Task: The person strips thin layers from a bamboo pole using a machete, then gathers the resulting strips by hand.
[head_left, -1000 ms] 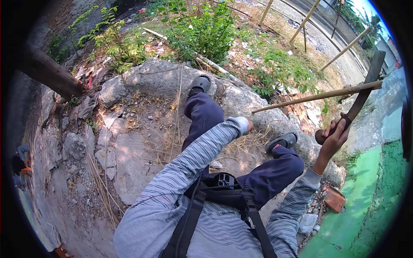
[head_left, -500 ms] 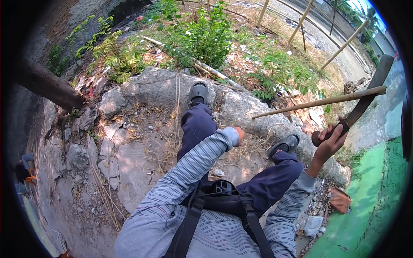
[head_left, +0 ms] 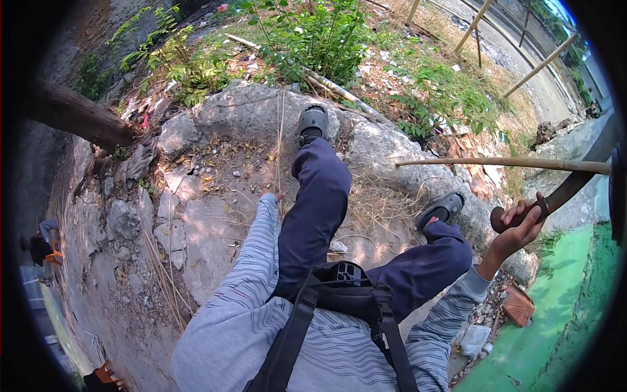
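My right hand (head_left: 520,222) is closed round the dark wooden handle of a machete (head_left: 567,195), whose curved blade points up and right. A slender bamboo stick (head_left: 503,161) crosses the blade near its right end; I cannot tell whether the two touch. My left hand (head_left: 272,196) is low over the ground, left of my knee, at a few long thin pale strips (head_left: 280,140) that run down from the broken concrete edge. Its fingers are small and partly hidden, so whether they grip the strips is unclear.
A rough concrete ledge (head_left: 245,117) runs ahead of my feet, with a leafy bush (head_left: 323,46) beyond. Dry straw (head_left: 385,212) lies between my shoes. A brown trunk (head_left: 88,121) stands left; a green wall (head_left: 555,294) and a reddish brick (head_left: 518,305) are right. A person (head_left: 42,245) sits far left.
My left hand has moved left from between my knees to the thin strips. The machete and the bamboo stick's right end have swung lower and to the right; my right hand keeps its grip.
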Motion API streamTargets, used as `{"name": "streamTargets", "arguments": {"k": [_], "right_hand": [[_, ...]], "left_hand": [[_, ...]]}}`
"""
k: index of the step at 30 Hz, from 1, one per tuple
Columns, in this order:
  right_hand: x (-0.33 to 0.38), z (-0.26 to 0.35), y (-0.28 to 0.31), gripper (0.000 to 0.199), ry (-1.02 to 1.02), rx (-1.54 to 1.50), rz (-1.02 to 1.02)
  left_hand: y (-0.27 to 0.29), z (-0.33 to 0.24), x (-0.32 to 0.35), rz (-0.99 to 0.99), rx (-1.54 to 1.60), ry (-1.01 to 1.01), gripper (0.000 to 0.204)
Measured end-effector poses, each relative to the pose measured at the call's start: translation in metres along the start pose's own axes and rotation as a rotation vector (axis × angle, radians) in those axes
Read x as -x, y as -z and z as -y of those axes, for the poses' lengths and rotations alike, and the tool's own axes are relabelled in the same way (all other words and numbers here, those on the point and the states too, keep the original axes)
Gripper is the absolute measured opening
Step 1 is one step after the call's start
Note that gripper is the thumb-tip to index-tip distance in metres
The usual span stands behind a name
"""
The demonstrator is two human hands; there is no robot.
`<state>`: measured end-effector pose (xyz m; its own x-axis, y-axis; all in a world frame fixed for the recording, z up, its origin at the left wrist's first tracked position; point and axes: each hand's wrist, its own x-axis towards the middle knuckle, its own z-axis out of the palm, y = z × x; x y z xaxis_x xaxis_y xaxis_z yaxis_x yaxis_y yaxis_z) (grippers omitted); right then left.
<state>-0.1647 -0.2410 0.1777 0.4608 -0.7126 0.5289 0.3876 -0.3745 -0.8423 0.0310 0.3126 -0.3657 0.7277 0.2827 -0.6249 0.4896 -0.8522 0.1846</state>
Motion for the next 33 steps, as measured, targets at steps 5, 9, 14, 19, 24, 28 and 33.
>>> {"name": "streamTargets", "arguments": {"k": [5, 9, 14, 19, 24, 28, 33], "right_hand": [[0.005, 0.002, 0.012, 0.044, 0.006, 0.034, 0.015], [0.01, 0.001, 0.017, 0.045, 0.009, 0.03, -0.014], [0.011, 0.0, 0.016, 0.045, -0.011, 0.033, -0.032], [0.01, -0.001, 0.018, 0.046, -0.016, 0.019, -0.016], [0.008, -0.001, 0.016, 0.047, -0.011, 0.038, -0.032], [0.006, -0.001, 0.012, 0.047, -0.011, 0.041, -0.023], [0.006, 0.0, 0.009, 0.047, -0.004, 0.038, -0.039]], "left_hand": [[-0.07, 0.02, 0.061, 0.253, 0.089, 0.103, 0.093], [-0.062, 0.029, 0.07, 0.275, 0.121, 0.134, 0.092], [-0.064, 0.022, 0.07, 0.3, 0.14, 0.142, 0.09], [-0.07, 0.017, 0.071, 0.32, 0.148, 0.149, 0.089], [-0.078, 0.024, 0.075, 0.342, 0.152, 0.168, 0.087], [-0.082, 0.029, 0.079, 0.355, 0.149, 0.181, 0.086], [-0.083, 0.029, 0.076, 0.361, 0.14, 0.189, 0.084]]}}
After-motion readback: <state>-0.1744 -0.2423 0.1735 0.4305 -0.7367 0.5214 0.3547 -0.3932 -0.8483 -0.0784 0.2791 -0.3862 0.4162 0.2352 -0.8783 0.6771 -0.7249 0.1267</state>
